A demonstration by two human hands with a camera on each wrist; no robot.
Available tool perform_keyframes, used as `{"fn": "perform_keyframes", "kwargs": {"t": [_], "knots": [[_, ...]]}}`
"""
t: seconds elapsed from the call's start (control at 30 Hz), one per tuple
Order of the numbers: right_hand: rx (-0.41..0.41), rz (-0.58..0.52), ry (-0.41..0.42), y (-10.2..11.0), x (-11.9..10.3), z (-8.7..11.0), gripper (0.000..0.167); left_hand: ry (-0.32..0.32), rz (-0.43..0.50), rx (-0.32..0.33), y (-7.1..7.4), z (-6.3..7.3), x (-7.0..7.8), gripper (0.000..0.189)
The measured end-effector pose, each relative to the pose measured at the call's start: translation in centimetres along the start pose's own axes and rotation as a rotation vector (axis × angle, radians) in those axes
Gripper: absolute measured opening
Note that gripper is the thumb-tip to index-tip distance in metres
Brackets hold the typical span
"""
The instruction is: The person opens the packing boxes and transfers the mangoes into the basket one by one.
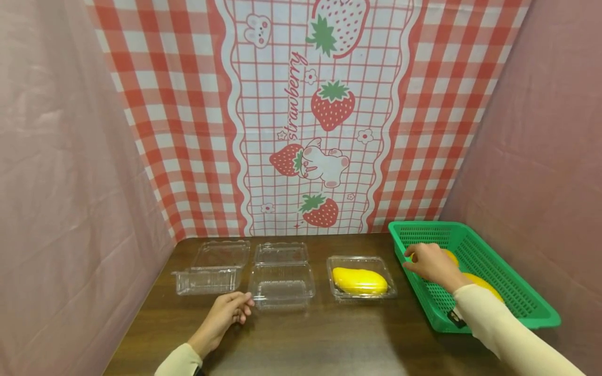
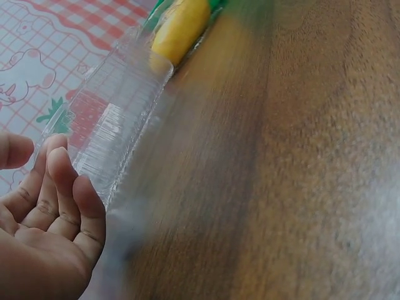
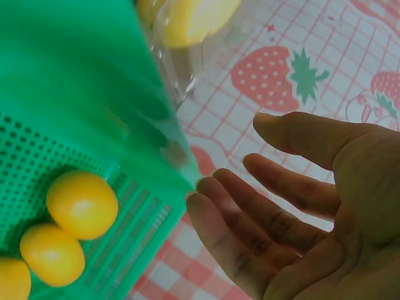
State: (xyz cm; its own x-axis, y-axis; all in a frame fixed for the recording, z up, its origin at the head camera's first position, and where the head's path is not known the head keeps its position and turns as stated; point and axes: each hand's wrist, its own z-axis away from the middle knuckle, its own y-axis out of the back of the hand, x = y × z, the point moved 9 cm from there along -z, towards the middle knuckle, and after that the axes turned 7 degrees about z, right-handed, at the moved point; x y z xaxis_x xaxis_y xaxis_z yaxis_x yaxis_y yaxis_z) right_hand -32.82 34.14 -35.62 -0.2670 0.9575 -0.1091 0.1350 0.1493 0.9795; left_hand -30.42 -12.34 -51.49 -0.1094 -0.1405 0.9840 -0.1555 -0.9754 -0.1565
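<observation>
My left hand (image 1: pixel 224 316) is at the near left corner of an open clear plastic clamshell box (image 1: pixel 282 265), fingers loosely bent and fingertips right by its rim. In the left wrist view nothing sits between thumb and fingers. Over the left side of a green basket (image 1: pixel 498 256), my right hand (image 1: pixel 435 265) hovers with relaxed, parted fingers and holds nothing. Several yellow mangoes (image 3: pixel 81 205) lie in the basket, partly hidden by the hand and sleeve in the head view. Between the hands, a closed clear box (image 1: pixel 339 258) contains one yellow mango (image 1: pixel 359 282).
Another open clear clamshell box (image 1: pixel 209 280) stands at the far left of the brown wooden table (image 1: pixel 338 334). A checked cloth with strawberries (image 1: pixel 320 120) hangs behind, and pink curtains (image 1: pixel 536 156) close off both sides.
</observation>
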Motion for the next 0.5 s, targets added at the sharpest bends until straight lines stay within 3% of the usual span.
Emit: {"fn": "perform_keyframes", "kwargs": {"t": [0.33,0.5], "knots": [[0.045,0.004,0.133,-1.5,-3.9,-0.7,0.022,0.006,-0.008,0.022,0.3,-0.1,0.1,0.032],[0.040,-0.041,0.142,-2.5,-4.9,-0.9,0.016,0.013,0.000,0.027,0.1,-0.2,0.1,0.031]]}}
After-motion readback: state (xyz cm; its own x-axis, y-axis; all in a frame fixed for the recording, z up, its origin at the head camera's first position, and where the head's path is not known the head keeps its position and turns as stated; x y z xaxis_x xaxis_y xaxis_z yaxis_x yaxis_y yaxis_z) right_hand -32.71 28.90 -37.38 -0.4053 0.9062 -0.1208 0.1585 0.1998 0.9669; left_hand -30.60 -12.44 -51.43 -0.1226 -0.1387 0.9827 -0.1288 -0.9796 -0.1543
